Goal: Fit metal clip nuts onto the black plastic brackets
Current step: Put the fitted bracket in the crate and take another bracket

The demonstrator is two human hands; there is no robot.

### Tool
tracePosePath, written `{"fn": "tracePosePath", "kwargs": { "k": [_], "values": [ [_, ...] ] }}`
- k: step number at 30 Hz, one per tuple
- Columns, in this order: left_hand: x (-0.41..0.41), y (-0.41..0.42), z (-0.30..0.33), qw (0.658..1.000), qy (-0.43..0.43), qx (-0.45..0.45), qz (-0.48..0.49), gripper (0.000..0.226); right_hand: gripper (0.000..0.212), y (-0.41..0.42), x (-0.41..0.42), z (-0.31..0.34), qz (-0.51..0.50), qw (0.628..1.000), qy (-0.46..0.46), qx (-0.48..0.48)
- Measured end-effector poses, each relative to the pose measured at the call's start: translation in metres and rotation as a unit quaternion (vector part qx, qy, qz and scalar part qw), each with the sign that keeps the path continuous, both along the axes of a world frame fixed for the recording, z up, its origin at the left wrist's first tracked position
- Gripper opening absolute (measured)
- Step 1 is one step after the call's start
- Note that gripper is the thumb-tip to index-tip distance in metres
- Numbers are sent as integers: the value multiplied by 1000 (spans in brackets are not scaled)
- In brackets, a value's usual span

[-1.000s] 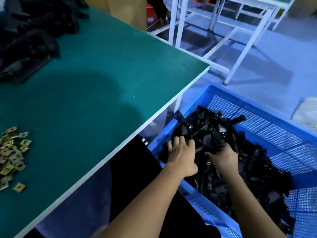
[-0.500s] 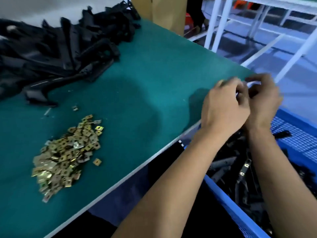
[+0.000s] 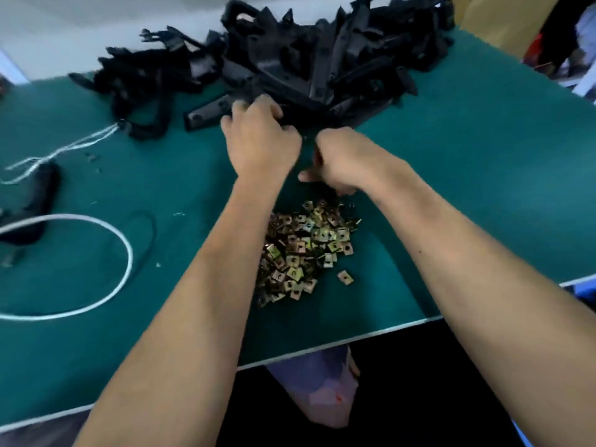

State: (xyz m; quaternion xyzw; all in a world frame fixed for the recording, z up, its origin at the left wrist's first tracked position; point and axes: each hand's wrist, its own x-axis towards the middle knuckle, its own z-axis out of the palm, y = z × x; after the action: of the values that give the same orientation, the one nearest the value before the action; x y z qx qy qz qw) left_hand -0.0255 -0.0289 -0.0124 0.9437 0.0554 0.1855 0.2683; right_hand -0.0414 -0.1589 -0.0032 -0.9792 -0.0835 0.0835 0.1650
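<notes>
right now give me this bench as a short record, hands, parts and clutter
left hand: reaching into the bracket pile, fingers curled; what it grips is hidden
right hand: over the table above the clip nuts, fingers curled; contents unclear
bracket pile: black, heaped at the table's far side
clip nuts: loose brass-coloured heap between the forearms
table: green top
white cable: looped at left

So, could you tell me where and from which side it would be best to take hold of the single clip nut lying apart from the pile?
The lone clip nut lies flat on the green table, just right of the clip nut pile with bare mat around it. Probably pinch its two opposite edges from above, coming in from the right, since no neighbours block the fingers there.
</notes>
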Motion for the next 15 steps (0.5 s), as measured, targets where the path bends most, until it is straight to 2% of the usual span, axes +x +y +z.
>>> {"fn": "tracePosePath", "kwargs": {
  "k": [2,4,7,10,12,14,15],
  "values": [
    [11,27,-12,999,41,13,-1,36,31,11,11,-1,23,996,67,52],
    [14,41,-22,998,46,-23,-29,43,28,14,18,-1,26,992,100,73],
    [12,45,-27,996,-9,-85,-12,46,27,9,17,-7,41,994,59,86],
    [16,51,-28,993,-17,-116,11,52,20,-6,14,-19,34,981,15,189],
    [18,55,-25,990,18,-140,16,42,15,-8,14,-23,30,967,20,252],
    [21,58,-25,980,23,-196,20,7,11,-7,15,-26,15,945,24,327],
    [22,59,-25,973,20,-227,27,13,10,-5,16,-27,9,931,22,364]
  ]
}}
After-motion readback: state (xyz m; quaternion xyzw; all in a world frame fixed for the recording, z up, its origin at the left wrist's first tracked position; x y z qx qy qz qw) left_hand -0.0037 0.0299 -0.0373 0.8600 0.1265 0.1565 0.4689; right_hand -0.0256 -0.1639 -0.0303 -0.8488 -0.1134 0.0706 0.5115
